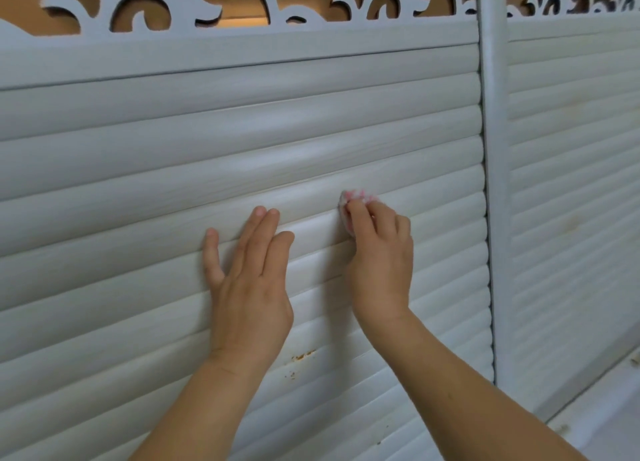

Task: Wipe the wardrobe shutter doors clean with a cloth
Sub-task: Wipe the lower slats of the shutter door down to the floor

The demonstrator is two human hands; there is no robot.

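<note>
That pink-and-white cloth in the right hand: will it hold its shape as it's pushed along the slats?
Probably not. The cloth looks soft, bunched under the right hand, so it likely flops. It should mould into the grooves of the shutter door. Seems light.

I see pale grey-white shutter slats with faint wood-grain streaks. The cloth at centre right is pink and white. Orange-brown specks mark a lower-centre slat. Along the top edge, white scrollwork fretwork backs onto tan-brown.
</note>
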